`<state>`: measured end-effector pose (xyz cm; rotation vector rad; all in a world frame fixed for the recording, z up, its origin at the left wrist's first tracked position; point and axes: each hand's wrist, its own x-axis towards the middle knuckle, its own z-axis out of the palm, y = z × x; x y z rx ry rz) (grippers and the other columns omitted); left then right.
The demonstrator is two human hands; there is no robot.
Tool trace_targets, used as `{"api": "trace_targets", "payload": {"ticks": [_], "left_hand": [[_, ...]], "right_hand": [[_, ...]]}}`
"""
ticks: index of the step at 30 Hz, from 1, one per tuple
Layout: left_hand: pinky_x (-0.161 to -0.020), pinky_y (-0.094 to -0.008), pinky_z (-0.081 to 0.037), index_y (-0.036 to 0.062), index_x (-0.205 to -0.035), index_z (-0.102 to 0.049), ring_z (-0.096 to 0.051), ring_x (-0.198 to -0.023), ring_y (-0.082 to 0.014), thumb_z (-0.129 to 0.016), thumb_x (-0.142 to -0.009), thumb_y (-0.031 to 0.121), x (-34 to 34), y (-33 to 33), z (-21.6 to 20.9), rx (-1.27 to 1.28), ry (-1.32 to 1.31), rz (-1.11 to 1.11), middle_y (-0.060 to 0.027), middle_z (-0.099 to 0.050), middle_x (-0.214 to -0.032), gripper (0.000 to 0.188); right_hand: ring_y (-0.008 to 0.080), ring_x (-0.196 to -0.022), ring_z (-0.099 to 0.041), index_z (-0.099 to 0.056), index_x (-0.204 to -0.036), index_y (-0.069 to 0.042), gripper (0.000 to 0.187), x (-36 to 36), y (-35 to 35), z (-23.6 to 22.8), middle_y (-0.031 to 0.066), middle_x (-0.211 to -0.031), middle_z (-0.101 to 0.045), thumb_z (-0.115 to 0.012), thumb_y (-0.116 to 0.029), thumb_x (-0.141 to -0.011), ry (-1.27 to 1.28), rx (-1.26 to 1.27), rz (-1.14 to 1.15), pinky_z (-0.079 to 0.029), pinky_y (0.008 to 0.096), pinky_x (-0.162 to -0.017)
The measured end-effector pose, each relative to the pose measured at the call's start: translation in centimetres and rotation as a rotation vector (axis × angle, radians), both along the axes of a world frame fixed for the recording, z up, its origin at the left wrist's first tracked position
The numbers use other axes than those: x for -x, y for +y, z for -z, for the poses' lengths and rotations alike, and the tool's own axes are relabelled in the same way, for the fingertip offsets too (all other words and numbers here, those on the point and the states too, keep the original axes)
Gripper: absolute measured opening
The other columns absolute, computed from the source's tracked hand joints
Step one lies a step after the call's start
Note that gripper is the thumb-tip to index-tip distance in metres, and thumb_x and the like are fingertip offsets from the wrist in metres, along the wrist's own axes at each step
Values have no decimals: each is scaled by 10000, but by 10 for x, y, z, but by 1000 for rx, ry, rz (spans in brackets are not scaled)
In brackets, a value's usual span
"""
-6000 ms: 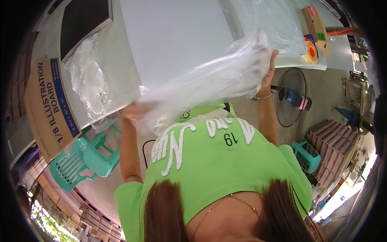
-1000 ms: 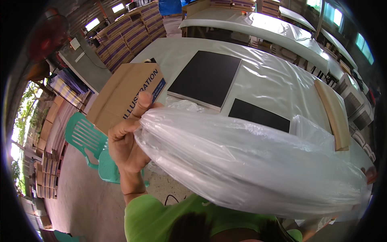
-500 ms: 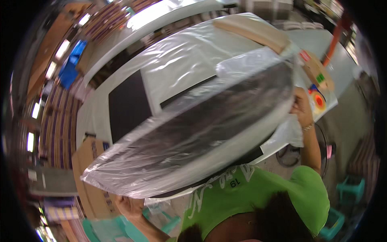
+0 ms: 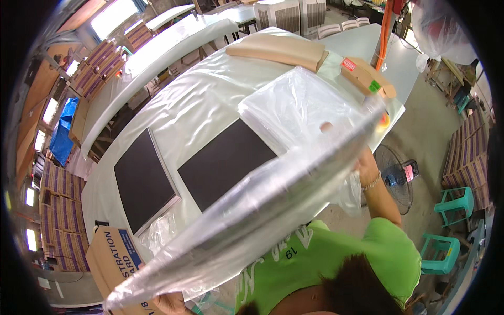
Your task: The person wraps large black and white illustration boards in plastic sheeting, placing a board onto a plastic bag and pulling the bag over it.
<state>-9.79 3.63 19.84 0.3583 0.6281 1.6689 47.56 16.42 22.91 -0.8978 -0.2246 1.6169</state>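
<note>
Holding a big clear plastic bag with a dark flat board inside [image 4: 252, 210] stretched corner to corner above the plastic-covered white desk [image 4: 189, 105], probably to keep it taut and off the surface. Right hand [image 4: 366, 164] up top, fingers clamped on the bag edge. Left hand [image 4: 170, 303] down low, grip mostly hidden, can't tell. Two black flat boards [image 4: 144, 178] on the desk, one stack of clear bags [image 4: 299, 107], two brown cardboard boxes [image 4: 278, 50].
</note>
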Motion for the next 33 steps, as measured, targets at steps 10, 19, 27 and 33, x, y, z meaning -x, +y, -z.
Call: {"api": "trace_targets", "payload": {"ticks": [10,19,27,33], "left_hand": [[-797,-362,-345,60,-1343,-358,-427,-993,-188,-653,-820,225,-20,-2,-11,207,637,450,-106,-487,-1156,623],[-432,-140,-243,93,-1334,-370,-377,-549,10,-620,-876,181,-59,-13,10,306,731,715,44,-476,-806,529],[-500,-146,-321,66,-1337,-370,-429,-616,-5,-601,-882,106,-58,-33,118,440,572,525,28,-522,-820,511],[-537,-157,-362,68,-1350,-356,-436,-630,-20,-579,-897,91,-69,-37,167,459,491,355,25,-521,-819,505]], "right_hand": [[8,-420,-375,-403,-1061,-52,312,-1,-22,17,30,-717,-523,-616,-50,-834,389,-368,-359,-273,135,-329],[29,-472,-426,-411,-1070,-45,305,16,-39,47,31,-743,-530,-614,-71,-843,183,-271,-461,-338,145,-393],[36,-492,-438,-417,-1082,-42,305,11,-52,70,31,-752,-535,-610,-89,-851,-137,-269,-524,-355,152,-421],[42,-507,-448,-422,-1092,-40,306,-6,-66,65,31,-758,-539,-607,-102,-857,-326,-314,-475,-367,157,-442]]}}
